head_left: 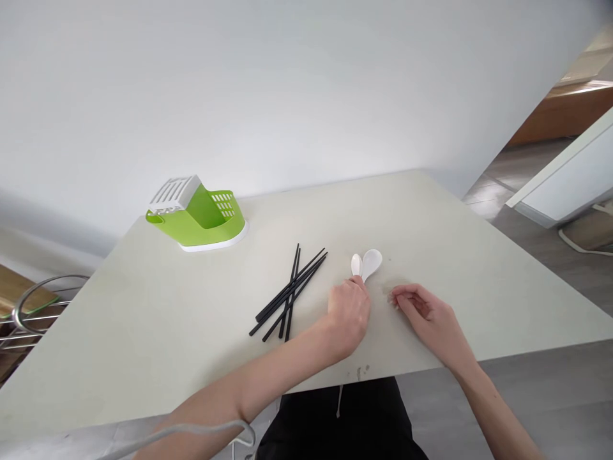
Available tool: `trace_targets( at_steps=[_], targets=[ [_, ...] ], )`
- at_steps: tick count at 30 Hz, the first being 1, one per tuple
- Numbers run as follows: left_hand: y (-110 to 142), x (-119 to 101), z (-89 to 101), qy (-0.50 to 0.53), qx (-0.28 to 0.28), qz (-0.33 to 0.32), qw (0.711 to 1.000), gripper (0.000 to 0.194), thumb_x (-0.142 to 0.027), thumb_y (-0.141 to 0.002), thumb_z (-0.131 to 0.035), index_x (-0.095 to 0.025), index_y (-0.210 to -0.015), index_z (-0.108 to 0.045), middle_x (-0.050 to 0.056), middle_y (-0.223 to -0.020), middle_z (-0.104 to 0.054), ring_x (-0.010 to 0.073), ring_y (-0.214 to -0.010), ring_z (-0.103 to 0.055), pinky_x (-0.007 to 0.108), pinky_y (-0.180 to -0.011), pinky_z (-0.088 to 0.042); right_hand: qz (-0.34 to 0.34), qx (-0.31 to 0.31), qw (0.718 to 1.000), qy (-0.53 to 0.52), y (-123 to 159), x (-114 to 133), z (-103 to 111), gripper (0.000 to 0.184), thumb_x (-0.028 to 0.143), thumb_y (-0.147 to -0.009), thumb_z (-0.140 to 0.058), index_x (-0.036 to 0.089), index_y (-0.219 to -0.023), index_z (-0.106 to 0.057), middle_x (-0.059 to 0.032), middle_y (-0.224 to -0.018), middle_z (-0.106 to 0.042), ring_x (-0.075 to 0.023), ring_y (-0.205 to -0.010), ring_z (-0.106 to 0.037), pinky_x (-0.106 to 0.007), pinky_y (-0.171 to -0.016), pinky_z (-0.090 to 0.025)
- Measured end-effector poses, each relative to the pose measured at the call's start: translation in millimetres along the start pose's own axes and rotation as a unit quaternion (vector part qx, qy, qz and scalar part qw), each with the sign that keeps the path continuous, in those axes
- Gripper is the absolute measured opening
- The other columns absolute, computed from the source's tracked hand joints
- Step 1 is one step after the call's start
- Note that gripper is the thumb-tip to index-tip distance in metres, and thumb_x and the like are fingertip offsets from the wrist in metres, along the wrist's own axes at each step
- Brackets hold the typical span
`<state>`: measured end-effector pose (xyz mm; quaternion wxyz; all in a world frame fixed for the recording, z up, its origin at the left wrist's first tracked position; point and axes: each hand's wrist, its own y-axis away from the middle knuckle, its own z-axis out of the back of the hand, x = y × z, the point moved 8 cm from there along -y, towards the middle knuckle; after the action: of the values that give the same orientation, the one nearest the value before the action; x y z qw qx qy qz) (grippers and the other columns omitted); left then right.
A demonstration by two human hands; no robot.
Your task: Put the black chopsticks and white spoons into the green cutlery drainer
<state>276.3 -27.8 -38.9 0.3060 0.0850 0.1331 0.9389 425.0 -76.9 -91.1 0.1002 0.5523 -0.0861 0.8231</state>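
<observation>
Green caddy (211,236): stood toward the far left of the counter (143,332), close to the wall (297,96); a white slatted part is carried at its left end
Chopsticks (287,297): laid in a crossed heap between the caddy and the left hand, narrow ends pointed away; their near ends are closely passed by the left forearm (282,370), so it is best lifted slightly if the heap is to be left unstirred
Left hand (349,313): apparently clamped on the spoon handles, though these are hidden under the curled fingers; a light, even pinch is advised, so that neither spoon is twisted
Small spoon (356,264): shown by its bowl only, just beyond the left fingers; smooth-looking, so slipping is to be guarded against
Large spoon (372,260): seen just beside the small one, its bowl angled rightward; if both are handled together, their handles are best aligned
Right hand (428,319): held apart from the spoons, loosely curled, with nothing seen in it; steadying can be given from this side
</observation>
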Motion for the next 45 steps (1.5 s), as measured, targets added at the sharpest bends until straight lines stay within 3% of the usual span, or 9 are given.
trace_targets(
  at_steps=[7, 9, 13, 17, 23, 27, 32, 38, 45],
  targets=[
    [4.9, -8.9, 0.6, 0.011, -0.023, -0.017, 1.0, 0.027, -0.007, -0.098, -0.058, -0.006, -0.125, -0.065, 0.016, -0.095, -0.068, 0.0209, -0.082, -0.071, 0.026, -0.058, -0.049, -0.004, -0.003, 1.0, -0.001, -0.1, -0.6, 0.8, 0.023, 0.048, -0.096, -0.059, 0.027, -0.101, -0.069, -0.0058, -0.098, -0.077, -0.0252, -0.094, -0.073, -0.038, -0.085, -0.058],
    [5.9, -7.9, 0.0, 0.013, -0.024, -0.025, 0.999, 0.025, -0.02, -0.103, -0.057, -0.006, -0.123, -0.065, 0.016, -0.095, -0.069, 0.0221, -0.083, -0.071, 0.027, -0.06, -0.049, -0.007, -0.002, 1.0, -0.001, 0.2, -1.1, 0.8, 0.023, 0.048, -0.096, -0.059, 0.027, -0.101, -0.069, -0.0056, -0.098, -0.076, -0.0253, -0.094, -0.073, -0.038, -0.086, -0.057],
    [10.5, 19.5, 13.4, 0.034, -0.01, 0.0, 0.999, 0.06, -0.06, -0.103, -0.048, -0.006, -0.125, -0.062, 0.018, -0.102, -0.07, 0.026, -0.086, -0.072, 0.032, -0.067, -0.051, -0.014, -0.002, 1.0, 0.0, 0.9, -1.5, 1.4, 0.023, 0.048, -0.096, -0.059, 0.028, -0.101, -0.07, -0.0053, -0.099, -0.076, -0.0248, -0.094, -0.072, -0.038, -0.086, -0.058],
    [24.4, 95.8, 71.3, 0.055, -0.134, 0.052, 0.988, 0.055, -0.062, -0.105, -0.043, -0.013, -0.122, -0.061, 0.014, -0.114, -0.07, 0.0281, -0.104, -0.068, 0.037, -0.085, -0.051, -0.022, -0.005, 1.0, 0.002, 2.3, -2.0, 2.2, 0.024, 0.048, -0.095, -0.06, 0.028, -0.1, -0.07, -0.0056, -0.101, -0.076, -0.0251, -0.095, -0.073, -0.037, -0.085, -0.059],
    [77.3, 241.9, 155.7, -0.015, -0.354, 0.158, 0.922, 0.053, -0.059, -0.107, -0.038, -0.015, -0.134, -0.052, 0.01, -0.141, -0.057, 0.0303, -0.137, -0.041, 0.049, -0.117, -0.032, -0.031, -0.011, 0.999, -0.018, 4.7, -2.0, 3.3, 0.026, 0.052, -0.094, -0.062, 0.027, -0.101, -0.071, -0.0065, -0.1, -0.077, -0.0248, -0.093, -0.073, -0.037, -0.084, -0.061],
    [109.6, 317.9, 168.3, -0.054, -0.38, 0.241, 0.892, 0.065, -0.06, -0.109, -0.027, -0.009, -0.147, -0.04, 0.015, -0.157, -0.044, 0.0318, -0.149, -0.028, 0.053, -0.121, -0.027, -0.038, -0.006, 0.999, -0.027, 5.6, -3.6, 3.2, 0.03, 0.054, -0.095, -0.063, 0.027, -0.104, -0.071, -0.0069, -0.105, -0.077, -0.0247, -0.097, -0.073, -0.036, -0.086, -0.061],
    [112.2, 386.8, 135.8, 0.016, -0.294, 0.351, 0.889, 0.066, -0.052, -0.106, -0.029, -0.005, -0.148, -0.046, 0.025, -0.145, -0.058, 0.0401, -0.144, -0.043, 0.056, -0.118, -0.033, -0.051, 0.005, 0.998, -0.021, 5.8, -6.0, 2.0, 0.032, 0.055, -0.095, -0.063, 0.026, -0.107, -0.071, -0.0064, -0.108, -0.077, -0.0238, -0.099, -0.072, -0.035, -0.088, -0.06],
    [92.5, 379.7, 115.4, 0.069, -0.332, 0.349, 0.874, 0.062, -0.051, -0.104, -0.029, -0.008, -0.142, -0.053, 0.024, -0.15, -0.055, 0.0403, -0.138, -0.05, 0.058, -0.115, -0.038, -0.051, 0.005, 0.999, -0.015, 4.7, -7.0, 1.2, 0.031, 0.055, -0.095, -0.062, 0.027, -0.105, -0.071, -0.006, -0.106, -0.077, -0.0242, -0.1, -0.073, -0.036, -0.089, -0.059],
    [41.0, 311.3, 122.3, 0.048, -0.354, 0.193, 0.914, 0.063, -0.047, -0.108, -0.019, -0.014, -0.149, -0.053, 0.02, -0.155, -0.052, 0.0348, -0.148, -0.044, 0.053, -0.121, -0.035, -0.046, 0.003, 0.999, -0.01, 3.8, -6.0, 0.9, 0.031, 0.054, -0.096, -0.062, 0.027, -0.105, -0.071, -0.006, -0.105, -0.077, -0.0241, -0.099, -0.073, -0.035, -0.087, -0.058]
  ],
)
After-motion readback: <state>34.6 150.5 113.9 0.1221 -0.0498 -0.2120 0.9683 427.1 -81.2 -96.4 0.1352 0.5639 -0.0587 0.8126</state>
